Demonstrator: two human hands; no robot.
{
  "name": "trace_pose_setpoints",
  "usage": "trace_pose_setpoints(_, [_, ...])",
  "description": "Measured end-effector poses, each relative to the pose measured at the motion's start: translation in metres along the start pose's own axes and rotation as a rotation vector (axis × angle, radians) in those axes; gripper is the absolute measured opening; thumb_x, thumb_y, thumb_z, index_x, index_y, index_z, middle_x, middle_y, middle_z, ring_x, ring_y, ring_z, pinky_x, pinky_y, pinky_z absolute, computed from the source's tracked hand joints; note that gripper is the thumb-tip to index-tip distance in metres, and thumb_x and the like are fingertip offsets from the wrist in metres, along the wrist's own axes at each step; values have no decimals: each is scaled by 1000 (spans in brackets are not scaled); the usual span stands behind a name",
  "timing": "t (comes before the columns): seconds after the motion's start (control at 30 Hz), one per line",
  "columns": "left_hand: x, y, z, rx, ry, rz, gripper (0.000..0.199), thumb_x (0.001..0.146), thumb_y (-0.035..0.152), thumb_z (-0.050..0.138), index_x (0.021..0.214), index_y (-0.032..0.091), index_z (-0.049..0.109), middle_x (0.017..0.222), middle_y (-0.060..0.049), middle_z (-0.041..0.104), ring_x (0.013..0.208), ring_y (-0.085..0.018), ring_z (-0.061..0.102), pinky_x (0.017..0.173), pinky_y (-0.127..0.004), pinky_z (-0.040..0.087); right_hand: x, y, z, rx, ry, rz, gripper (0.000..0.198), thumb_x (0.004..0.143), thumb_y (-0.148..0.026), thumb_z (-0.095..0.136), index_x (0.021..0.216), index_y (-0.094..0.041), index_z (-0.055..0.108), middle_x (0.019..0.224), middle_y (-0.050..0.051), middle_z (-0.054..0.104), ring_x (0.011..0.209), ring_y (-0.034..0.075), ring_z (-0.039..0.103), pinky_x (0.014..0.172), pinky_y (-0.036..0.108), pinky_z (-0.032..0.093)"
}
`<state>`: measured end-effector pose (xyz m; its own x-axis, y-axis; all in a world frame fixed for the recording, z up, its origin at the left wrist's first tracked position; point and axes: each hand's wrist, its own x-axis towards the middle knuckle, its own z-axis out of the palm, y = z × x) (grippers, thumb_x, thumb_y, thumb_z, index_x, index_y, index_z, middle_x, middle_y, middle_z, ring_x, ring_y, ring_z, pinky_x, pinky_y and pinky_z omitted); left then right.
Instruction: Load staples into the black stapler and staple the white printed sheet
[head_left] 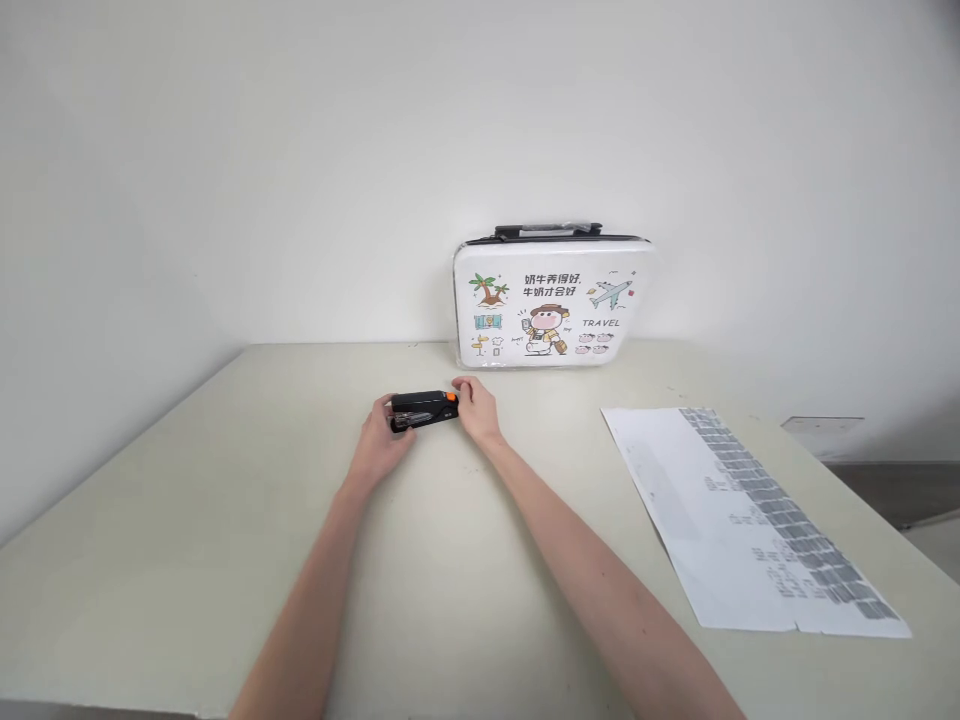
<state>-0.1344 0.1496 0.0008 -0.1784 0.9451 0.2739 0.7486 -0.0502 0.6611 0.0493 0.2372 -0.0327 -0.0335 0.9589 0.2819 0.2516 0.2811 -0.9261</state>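
A black stapler [422, 408] with an orange patch lies sideways near the middle of the table, its metal inner parts showing along the near side. At its left end, my left hand [381, 440] grips it, the thumb in front and the fingers round the far side. My right hand [478, 408] is closed around the right end, by the orange patch. The fingertips of that hand are partly hidden behind the stapler and the hand itself.
Against the white wall stands a white case [551, 305] with cartoon pictures and a black handle. To the right, a printed sheet of paper [675, 520] lies flat on the pale table [187, 530]. A wall plate [823, 432] shows beyond the table's right edge.
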Motion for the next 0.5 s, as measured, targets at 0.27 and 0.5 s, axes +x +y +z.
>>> trace_pose_setpoints(0.27, [4, -6, 6, -1, 95, 24, 64, 82, 29, 65, 141, 19, 43, 133, -17, 65, 132, -35, 59, 115, -54, 42, -23, 5, -85, -78, 65, 49, 40, 100, -33, 35, 129, -20, 60, 137, 14, 67, 128, 25, 63, 113, 46, 46])
trace_pose_setpoints(0.5, [-5, 13, 8, 2, 384, 158, 79, 78, 27, 71, 148, 16, 35, 151, -22, 39, 146, -35, 38, 120, -54, 36, -96, 5, -268, -308, 26, -4, 34, 93, -39, 54, 121, -24, 68, 139, 11, 68, 134, 31, 60, 116, 53, 43])
